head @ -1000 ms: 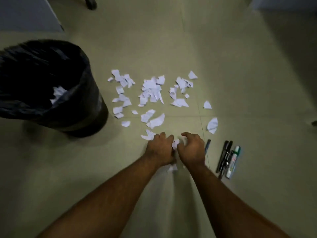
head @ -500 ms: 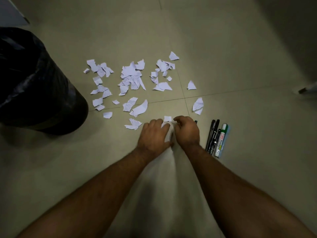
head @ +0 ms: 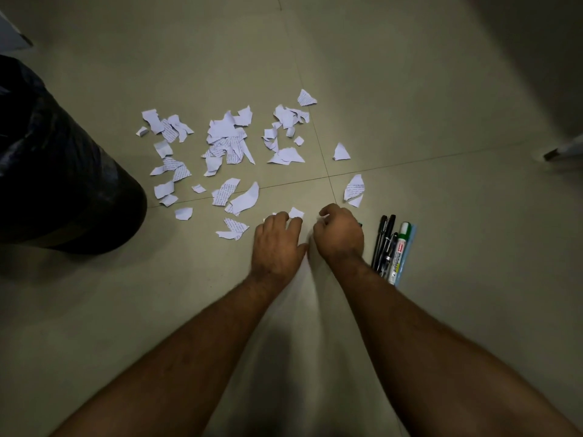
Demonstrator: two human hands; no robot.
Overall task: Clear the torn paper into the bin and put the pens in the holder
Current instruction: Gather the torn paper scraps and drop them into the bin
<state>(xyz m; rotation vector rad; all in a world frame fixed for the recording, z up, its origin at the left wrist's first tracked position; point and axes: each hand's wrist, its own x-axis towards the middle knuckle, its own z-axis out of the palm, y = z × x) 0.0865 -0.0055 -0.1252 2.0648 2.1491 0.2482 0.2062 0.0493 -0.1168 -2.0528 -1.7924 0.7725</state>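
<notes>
Several torn paper scraps (head: 227, 146) lie scattered on the tiled floor, beyond my hands. The black bag-lined bin (head: 63, 184) stands at the left, close to the scraps. My left hand (head: 277, 241) rests palm down with its fingers curled over small scraps (head: 296, 212). Just to its right, my right hand (head: 339, 234) is curled into a fist with a sliver of white paper at its fingertips. Black pens (head: 383, 241) and a green-capped whiteboard marker (head: 399, 250) lie side by side right of my right hand. No pen holder is in view.
A pale object with a dark tip (head: 561, 151) pokes in at the right edge. A grey panel corner (head: 12, 36) shows at the top left. Two larger scraps (head: 355, 189) lie just beyond my right hand.
The paper that was bunched between my hands is no longer visible there, and my hands have parted slightly. The view has dipped, so the bin's opening has left the frame.
</notes>
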